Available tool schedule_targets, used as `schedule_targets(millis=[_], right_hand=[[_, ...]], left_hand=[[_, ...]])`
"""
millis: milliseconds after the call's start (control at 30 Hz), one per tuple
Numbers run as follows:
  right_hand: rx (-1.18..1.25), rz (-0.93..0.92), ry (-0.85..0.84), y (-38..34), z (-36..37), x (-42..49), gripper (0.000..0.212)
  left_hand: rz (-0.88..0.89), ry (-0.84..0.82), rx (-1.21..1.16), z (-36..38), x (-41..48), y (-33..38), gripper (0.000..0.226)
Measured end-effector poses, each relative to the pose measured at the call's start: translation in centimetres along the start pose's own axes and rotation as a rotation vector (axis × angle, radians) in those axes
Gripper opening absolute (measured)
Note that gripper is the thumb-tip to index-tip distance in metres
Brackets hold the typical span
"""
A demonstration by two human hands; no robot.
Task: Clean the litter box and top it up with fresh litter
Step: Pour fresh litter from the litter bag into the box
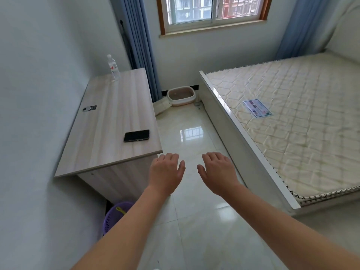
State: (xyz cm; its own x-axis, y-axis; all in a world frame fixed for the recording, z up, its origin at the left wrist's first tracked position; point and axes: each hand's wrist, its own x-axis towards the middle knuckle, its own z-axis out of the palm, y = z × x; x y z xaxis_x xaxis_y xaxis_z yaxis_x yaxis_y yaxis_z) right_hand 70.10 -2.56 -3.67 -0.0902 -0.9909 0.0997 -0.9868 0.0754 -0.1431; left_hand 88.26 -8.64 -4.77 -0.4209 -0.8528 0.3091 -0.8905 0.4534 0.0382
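A beige litter box with a white rim sits on the tiled floor at the far wall, under the window. A pale bag lies on the floor beside it, to its left. My left hand and my right hand are stretched out side by side over the floor, palms down, fingers relaxed, holding nothing. Both hands are far from the litter box. A purple perforated basket with a yellow handle sticking out of it stands under the desk at the lower left.
A wooden desk runs along the left wall, with a black phone and a water bottle on it. A bed with a bare quilted mattress fills the right. A glossy tiled aisle leads between them to the box.
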Motion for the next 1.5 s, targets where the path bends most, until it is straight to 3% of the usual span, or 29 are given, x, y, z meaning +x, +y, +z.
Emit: schedule_targets(millis=[333, 767, 1167, 1500], right_hand=[[0.010, 0.020, -0.006, 4.0, -0.6, 3.8, 0.047], [-0.116, 0.119, -0.027, 5.0, 0.1, 16.9, 0.047], [-0.072, 0.043, -0.039, 4.5, 1.5, 28.1, 0.046], [-0.007, -0.042, -0.033, 11.7, 3.3, 41.0, 0.044]], left_hand=[[0.040, -0.040, 0.000, 1.6, 5.0, 2.8, 0.055], [0.044, -0.009, -0.104, 7.3, 18.6, -1.6, 0.054], [-0.016, -0.022, -0.065, 9.8, 27.3, -6.9, 0.054], [-0.062, -0.033, 0.009, 13.0, 39.5, -4.9, 0.052]])
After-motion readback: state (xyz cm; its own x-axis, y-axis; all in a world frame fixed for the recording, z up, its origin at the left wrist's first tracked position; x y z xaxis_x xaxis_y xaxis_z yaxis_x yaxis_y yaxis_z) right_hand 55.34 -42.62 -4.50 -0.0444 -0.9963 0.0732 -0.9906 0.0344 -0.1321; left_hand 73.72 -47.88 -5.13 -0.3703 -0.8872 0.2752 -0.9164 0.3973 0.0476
